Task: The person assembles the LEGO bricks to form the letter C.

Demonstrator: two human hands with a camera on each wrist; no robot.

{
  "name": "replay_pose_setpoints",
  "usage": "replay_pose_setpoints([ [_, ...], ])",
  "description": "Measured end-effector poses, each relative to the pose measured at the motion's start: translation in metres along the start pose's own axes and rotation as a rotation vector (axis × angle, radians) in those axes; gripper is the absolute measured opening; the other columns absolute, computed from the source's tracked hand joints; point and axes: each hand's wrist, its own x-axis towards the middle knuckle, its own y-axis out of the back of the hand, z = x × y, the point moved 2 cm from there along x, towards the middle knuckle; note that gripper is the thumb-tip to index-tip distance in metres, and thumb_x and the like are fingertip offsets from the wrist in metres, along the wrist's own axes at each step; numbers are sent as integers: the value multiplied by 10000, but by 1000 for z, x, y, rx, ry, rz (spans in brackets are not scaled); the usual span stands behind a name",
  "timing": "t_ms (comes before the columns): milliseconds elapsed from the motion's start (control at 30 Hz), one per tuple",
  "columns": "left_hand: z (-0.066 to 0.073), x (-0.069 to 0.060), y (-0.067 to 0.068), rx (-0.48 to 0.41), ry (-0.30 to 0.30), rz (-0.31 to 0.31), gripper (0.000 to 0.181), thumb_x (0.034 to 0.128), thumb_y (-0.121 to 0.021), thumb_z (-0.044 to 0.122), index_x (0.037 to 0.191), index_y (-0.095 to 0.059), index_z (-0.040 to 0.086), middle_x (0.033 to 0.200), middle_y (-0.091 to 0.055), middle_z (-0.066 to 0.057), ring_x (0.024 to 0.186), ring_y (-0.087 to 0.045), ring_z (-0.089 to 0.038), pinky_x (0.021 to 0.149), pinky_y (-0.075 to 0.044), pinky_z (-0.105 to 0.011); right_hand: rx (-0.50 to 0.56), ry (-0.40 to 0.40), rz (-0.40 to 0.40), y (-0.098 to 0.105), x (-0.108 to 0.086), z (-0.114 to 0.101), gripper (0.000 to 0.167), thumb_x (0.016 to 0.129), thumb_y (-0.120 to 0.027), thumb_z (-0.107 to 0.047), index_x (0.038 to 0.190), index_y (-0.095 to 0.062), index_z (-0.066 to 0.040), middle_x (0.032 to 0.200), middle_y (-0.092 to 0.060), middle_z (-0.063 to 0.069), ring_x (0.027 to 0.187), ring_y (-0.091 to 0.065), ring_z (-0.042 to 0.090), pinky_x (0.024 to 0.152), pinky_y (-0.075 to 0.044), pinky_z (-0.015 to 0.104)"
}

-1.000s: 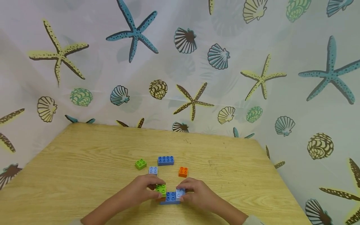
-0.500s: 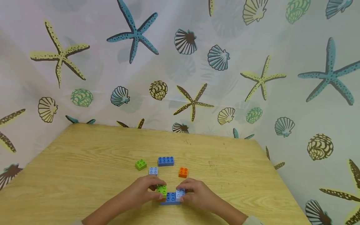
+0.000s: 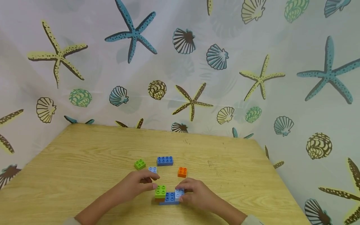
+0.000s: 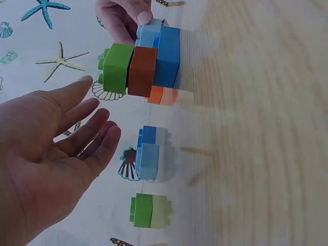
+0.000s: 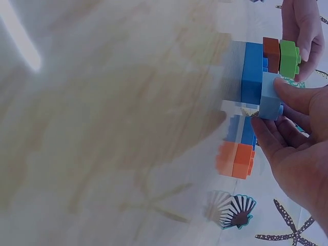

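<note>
A long blue toy brick (image 3: 170,197) lies near the table's front. On its left end sits an orange brick (image 4: 142,70), topped by a green brick (image 3: 160,191); a light blue brick (image 3: 179,194) is on its right end. My right hand (image 3: 199,195) pinches the light blue brick between thumb and fingers. Just left of the green brick, my left hand (image 3: 135,185) is apart from it, fingers relaxed and holding nothing, as the left wrist view (image 4: 56,154) also shows.
Behind the hands lie a loose green brick (image 3: 140,164), a long blue brick (image 3: 165,161), an orange brick (image 3: 182,172) and a light blue brick (image 3: 152,169), partly hidden by the left hand. A patterned curtain (image 3: 157,62) borders the wooden table (image 3: 225,165).
My left hand has let go of the green brick and drawn back to the left. The green brick stays on the orange one. My right hand keeps its hold on the light blue brick.
</note>
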Motion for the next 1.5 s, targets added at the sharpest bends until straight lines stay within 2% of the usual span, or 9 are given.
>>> replay_pose_setpoints([
  [133, -8, 3, 8, 10, 18, 58, 406, 969, -680, 317, 1291, -665, 70, 1264, -663, -125, 1022, -611, -182, 839, -538, -302, 6, 4, -2, 1, 0, -1, 298, 911, -754, -135, 1203, -728, -86, 1167, -679, -33, 1049, -599, 55, 908, -500, 222],
  [300, -25, 14, 16, 25, 68, 127, 402, 962, -693, 292, 1310, -663, 92, 1287, -652, -84, 1056, -617, -179, 874, -544, -359, 6, -12, -4, 1, 0, -1, 300, 902, -761, -124, 1197, -731, -85, 1167, -679, -32, 1051, -598, 50, 904, -502, 219],
  [467, -37, 24, 22, 51, 99, 155, 394, 971, -686, 256, 1322, -656, 80, 1316, -636, -93, 1030, -620, -180, 840, -546, -362, -8, -21, -1, 1, 0, -2, 300, 898, -765, -122, 1194, -734, -90, 1160, -679, -41, 1042, -594, 44, 915, -503, 227],
  [733, -45, 37, 22, 73, 126, 156, 458, 970, -690, 246, 1374, -611, 46, 1391, -586, -158, 1089, -628, -225, 845, -556, -374, -11, -16, -1, 1, 0, -2, 299, 901, -763, -133, 1197, -734, -102, 1163, -677, -51, 1053, -593, 46, 932, -501, 235],
  [933, -49, 43, 21, 114, 138, 154, 428, 960, -702, 215, 1349, -633, 50, 1346, -622, -122, 1128, -602, -248, 891, -540, -417, -12, -18, -6, 1, 1, -2, 300, 903, -763, -143, 1200, -733, -106, 1163, -674, -53, 1052, -594, 45, 931, -501, 236],
  [1067, -51, 45, 19, 139, 150, 157, 410, 950, -715, 203, 1328, -650, 56, 1343, -629, -107, 1191, -582, -281, 969, -512, -467, -9, -21, -3, 0, 1, -1, 300, 902, -764, -142, 1198, -733, -107, 1163, -673, -55, 1055, -596, 47, 930, -502, 236],
  [1233, -52, 45, 17, 185, 142, 162, 379, 937, -729, 175, 1290, -675, 49, 1340, -633, -129, 1305, -531, -362, 1078, -422, -559, -1, -28, -2, 0, 1, 0, 299, 902, -766, -144, 1197, -735, -109, 1166, -671, -58, 1065, -598, 55, 934, -504, 249],
  [1333, -52, 47, 16, 194, 131, 160, 375, 931, -734, 161, 1281, -679, 39, 1340, -630, -149, 1284, -543, -360, 1065, -428, -561, 3, -34, -2, 0, 1, 0, 297, 903, -764, -138, 1197, -734, -109, 1167, -669, -56, 1068, -597, 61, 935, -506, 255],
  [1500, -51, 49, 14, 198, 134, 157, 371, 921, -742, 153, 1269, -683, 36, 1310, -638, -142, 1117, -584, -244, 978, -478, -496, 10, -38, -3, 0, 1, 0, 297, 905, -761, -136, 1200, -733, -111, 1172, -667, -55, 1069, -594, 61, 933, -502, 247],
])
